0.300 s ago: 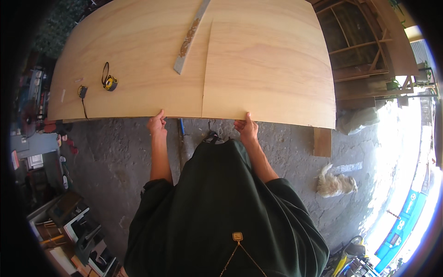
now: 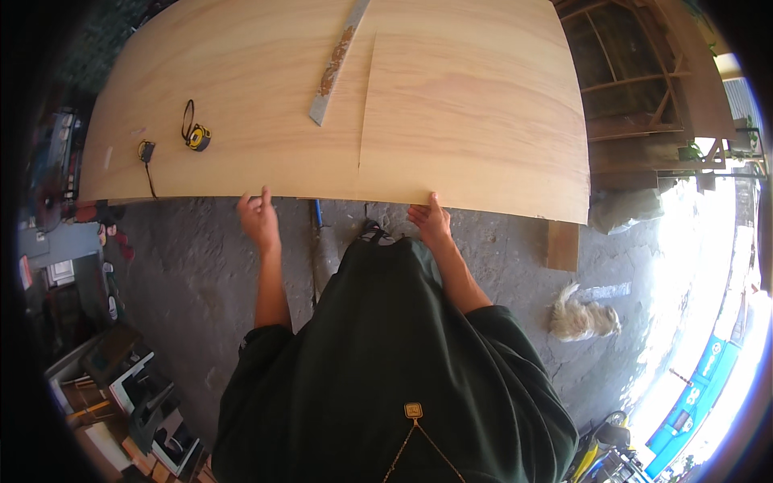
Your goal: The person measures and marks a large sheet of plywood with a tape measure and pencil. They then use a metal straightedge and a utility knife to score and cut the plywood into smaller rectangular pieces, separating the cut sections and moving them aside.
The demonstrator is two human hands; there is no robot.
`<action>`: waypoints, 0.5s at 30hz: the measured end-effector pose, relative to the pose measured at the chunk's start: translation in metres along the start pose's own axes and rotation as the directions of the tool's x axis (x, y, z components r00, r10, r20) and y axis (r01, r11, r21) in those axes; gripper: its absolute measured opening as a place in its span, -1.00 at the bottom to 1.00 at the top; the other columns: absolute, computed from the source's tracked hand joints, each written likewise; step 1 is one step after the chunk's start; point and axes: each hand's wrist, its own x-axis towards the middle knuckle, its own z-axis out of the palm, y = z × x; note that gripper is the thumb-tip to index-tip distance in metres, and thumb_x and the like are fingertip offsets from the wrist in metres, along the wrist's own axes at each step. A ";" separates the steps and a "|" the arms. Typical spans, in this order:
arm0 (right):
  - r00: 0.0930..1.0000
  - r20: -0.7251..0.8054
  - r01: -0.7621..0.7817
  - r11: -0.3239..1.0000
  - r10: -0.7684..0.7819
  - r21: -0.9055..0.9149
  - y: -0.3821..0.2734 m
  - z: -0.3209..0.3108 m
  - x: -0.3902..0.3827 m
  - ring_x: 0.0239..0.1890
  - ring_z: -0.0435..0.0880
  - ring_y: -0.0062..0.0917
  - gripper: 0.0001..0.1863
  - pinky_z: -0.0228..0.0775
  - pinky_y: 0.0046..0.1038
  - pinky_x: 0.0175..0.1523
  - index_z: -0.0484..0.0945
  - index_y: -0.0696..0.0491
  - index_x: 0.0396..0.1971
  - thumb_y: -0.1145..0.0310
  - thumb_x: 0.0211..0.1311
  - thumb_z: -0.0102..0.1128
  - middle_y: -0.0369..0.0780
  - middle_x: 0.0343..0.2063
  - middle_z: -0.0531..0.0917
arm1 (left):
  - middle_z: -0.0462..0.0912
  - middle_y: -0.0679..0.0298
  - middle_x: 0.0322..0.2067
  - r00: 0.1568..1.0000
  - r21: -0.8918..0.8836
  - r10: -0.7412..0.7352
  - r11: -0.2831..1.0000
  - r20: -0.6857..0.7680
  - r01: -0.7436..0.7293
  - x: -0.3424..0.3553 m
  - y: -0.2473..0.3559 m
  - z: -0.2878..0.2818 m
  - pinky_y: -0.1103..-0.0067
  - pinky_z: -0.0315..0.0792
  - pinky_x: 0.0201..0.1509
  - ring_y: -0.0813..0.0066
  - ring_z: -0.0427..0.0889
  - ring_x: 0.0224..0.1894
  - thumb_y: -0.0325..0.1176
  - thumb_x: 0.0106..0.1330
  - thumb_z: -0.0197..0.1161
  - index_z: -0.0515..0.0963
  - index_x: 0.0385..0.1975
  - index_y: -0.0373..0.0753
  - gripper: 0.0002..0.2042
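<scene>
A large pale plywood sheet [image 2: 241, 88] lies flat in front of me, and a second plywood sheet [image 2: 475, 105] overlaps it on the right. My right hand [image 2: 429, 219] grips the near edge of the right sheet, thumb on top and fingers underneath. My left hand [image 2: 259, 216] hovers just below the near edge of the left sheet with its fingers apart, one fingertip pointing up at the edge, and holds nothing. On the wood lie a yellow tape measure [image 2: 197, 137], a long rusty metal straightedge [image 2: 338, 60] and a small yellow tool with a black cord [image 2: 146, 151].
Below the sheets is a grey concrete floor [image 2: 193, 266]. A small white dog [image 2: 581, 319] lies on it at the right, near a wooden support block [image 2: 562, 245]. Boxes and tools [image 2: 137, 394] crowd the lower left. A wooden frame [image 2: 636, 80] stands at the upper right.
My left hand has come off the sheet's edge and shifted slightly left, its fingers spreading. My right hand keeps its grip in the same place.
</scene>
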 end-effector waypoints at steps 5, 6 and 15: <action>0.995 0.069 -0.072 0.996 0.076 -0.055 0.003 -0.015 0.018 -0.28 0.62 -0.37 -0.41 0.46 -0.36 -0.23 0.46 0.21 -0.12 -0.12 0.31 -0.06 -0.11 -0.33 0.62 | 0.45 -0.03 0.02 0.846 -0.097 0.499 0.867 0.189 -0.489 -0.030 0.115 0.060 0.24 0.23 0.18 -0.01 0.37 0.09 -0.10 0.24 0.24 0.37 0.08 -0.36 -0.47; 0.992 0.075 -0.098 0.991 0.106 -0.096 0.000 -0.020 0.015 -0.28 0.62 -0.38 -0.41 0.45 -0.37 -0.23 0.46 0.19 -0.12 -0.13 0.31 -0.06 -0.12 -0.32 0.62 | 0.44 -0.03 0.03 0.789 -0.152 0.583 0.813 0.195 -0.563 -0.023 0.142 0.071 0.24 0.22 0.21 -0.02 0.36 0.12 -0.09 0.25 0.23 0.36 0.11 -0.35 -0.45; 0.974 -0.227 -0.053 0.974 0.002 -0.221 -0.002 -0.150 -0.073 -0.29 0.64 -0.42 -0.45 0.43 -0.42 -0.27 0.49 0.14 -0.12 -0.12 0.28 0.01 -0.17 -0.33 0.65 | -0.05 0.04 0.36 0.470 -0.138 0.861 0.499 0.196 -0.856 0.027 0.233 0.192 0.10 -0.26 0.42 0.00 -0.18 0.41 0.37 0.24 -0.22 0.06 0.33 -0.17 -0.18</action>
